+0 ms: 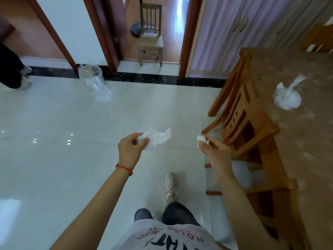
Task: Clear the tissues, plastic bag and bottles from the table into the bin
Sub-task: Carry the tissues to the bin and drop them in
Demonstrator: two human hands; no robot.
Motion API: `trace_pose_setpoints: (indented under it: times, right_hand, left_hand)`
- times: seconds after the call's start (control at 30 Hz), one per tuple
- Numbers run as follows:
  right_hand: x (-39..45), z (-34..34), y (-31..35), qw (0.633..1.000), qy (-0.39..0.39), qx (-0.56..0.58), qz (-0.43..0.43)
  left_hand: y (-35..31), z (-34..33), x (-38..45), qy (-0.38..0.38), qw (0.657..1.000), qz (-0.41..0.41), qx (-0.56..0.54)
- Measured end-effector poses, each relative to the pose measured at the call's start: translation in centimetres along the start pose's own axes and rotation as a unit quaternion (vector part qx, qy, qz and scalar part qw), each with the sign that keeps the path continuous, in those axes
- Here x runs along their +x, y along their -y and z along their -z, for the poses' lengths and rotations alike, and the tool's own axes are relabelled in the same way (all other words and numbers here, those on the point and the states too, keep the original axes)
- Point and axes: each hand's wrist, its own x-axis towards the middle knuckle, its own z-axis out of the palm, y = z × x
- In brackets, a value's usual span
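Observation:
My left hand [130, 147] holds a crumpled white tissue [156, 137] out over the floor. My right hand [215, 150] is closed on a smaller wad of tissue [201, 138], close to the table's corner. A tied white plastic bag [287, 97] lies on the wooden table [310, 141] at the right. The bin [91, 73], lined with a clear bag, stands against the far wall at the upper left, well ahead of both hands. No bottles show.
Wooden chairs [236, 109] are tucked against the table's left side. Another chair [151, 35] stands in the doorway ahead. A second person's legs [12, 69] are at the far left. Glossy tiled floor [72, 141] lies between me and the bin.

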Motion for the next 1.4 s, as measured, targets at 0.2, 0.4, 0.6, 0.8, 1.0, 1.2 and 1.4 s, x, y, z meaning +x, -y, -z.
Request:
trace_pose_setpoints:
  times: [0.2,0.4,0.6,0.8,1.0,1.2,1.4]
  right_hand:
    - [9.1,-1.8,2.4,1.000,0.015,0.012,-0.003]
    - [17.7,-2.7,5.9,0.999,0.029,0.024,-0.005]
    - [24.5,-5.1,8.4,0.999,0.036,0.019,0.002]
    - [33.7,-9.6,10.7,0.999,0.025,0.013,-0.017]
    - [43.3,-14.3,14.8,1.000,0.005,0.018,-0.022]
    - [51.0,-16.2,17.7,1.000,-0.017,0.005,-0.016]
    - [59.9,-16.1,19.5,0.999,-0.033,-0.003,-0.020]
  left_hand:
    - [-2.2,-3.2,7.9,-0.020,1.000,0.007,0.004]
    - [-5.8,-6.2,15.7,-0.029,1.000,-0.005,-0.003]
    - [-7.2,-8.4,23.6,-0.025,1.000,-0.008,0.003]
    - [-8.3,-10.6,34.4,-0.010,1.000,-0.016,0.011]
    - [-11.0,-12.4,46.2,0.018,0.999,-0.050,0.013]
    - [-13.7,-15.1,55.8,0.029,0.996,-0.076,0.034]
    - [-15.8,-19.9,63.4,0.048,0.997,-0.058,0.020]
